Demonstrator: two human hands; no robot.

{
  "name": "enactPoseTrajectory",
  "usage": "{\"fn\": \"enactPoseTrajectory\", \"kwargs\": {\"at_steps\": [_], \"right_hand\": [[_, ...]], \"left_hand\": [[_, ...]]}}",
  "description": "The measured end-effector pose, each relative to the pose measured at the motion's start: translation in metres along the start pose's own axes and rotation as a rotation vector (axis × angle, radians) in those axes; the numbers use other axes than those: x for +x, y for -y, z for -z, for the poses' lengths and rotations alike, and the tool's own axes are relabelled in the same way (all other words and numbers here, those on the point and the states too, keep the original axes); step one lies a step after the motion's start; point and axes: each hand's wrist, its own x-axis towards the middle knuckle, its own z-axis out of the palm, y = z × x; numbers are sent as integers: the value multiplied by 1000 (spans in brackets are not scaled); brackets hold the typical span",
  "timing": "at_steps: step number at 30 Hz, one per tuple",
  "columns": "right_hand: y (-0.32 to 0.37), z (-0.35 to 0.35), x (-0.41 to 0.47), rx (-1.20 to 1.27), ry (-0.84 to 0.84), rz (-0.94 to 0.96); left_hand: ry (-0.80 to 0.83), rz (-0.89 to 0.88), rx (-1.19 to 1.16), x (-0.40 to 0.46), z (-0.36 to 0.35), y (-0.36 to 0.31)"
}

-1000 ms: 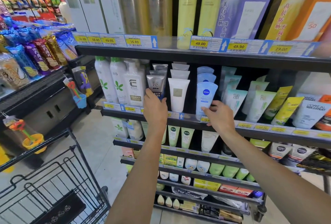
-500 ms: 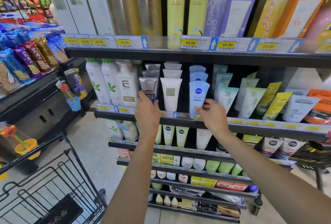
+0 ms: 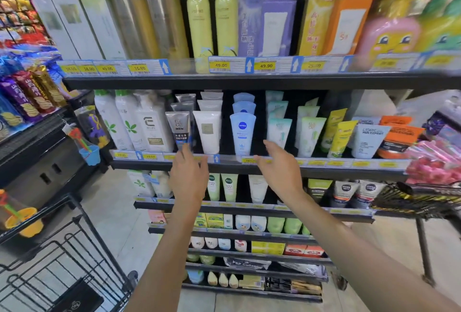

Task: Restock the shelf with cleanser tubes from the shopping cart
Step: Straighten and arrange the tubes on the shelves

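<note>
Three rows of soft plastic cleanser tubes are standing on the second dark metal shelf (image 3: 249,165). Each tube is standing straight up and down, with its flat wide end on top and its cap at the bottom. I am counting three grey men's tubes (image 3: 179,129), three white tubes (image 3: 208,128) and three light blue tubes (image 3: 242,132), one behind the other. The left hand (image 3: 190,177) and the right hand (image 3: 280,169) are both reaching with loose fingers, holding nothing. The black wire shopping cart (image 3: 59,256) is sitting at the lower left.
</note>
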Motion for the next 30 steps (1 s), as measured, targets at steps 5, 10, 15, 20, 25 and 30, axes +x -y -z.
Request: {"fn": "enactPoseTrajectory", "kwargs": {"at_steps": [5,10,15,20,25,30], "right_hand": [[-32,51,-28,-160,-11,58],[-74,104,-48,-200,1,-18],[-120,154,-58,-164,-6,-126],[-162,198,-55,-151,-75,-185],[-199,231,-37,-9,-173,-185],[-227,257,-5,140,-242,-295]], "left_hand": [[45,-235,56,-45,-13,-42],[85,-404,85,-85,-33,-98],[184,-421,30,-124,-50,-164],[223,-453,-26,-141,-68,-219],[252,-376,-144,-138,-90,-265],[223,-195,-311,-120,-116,-299]]}}
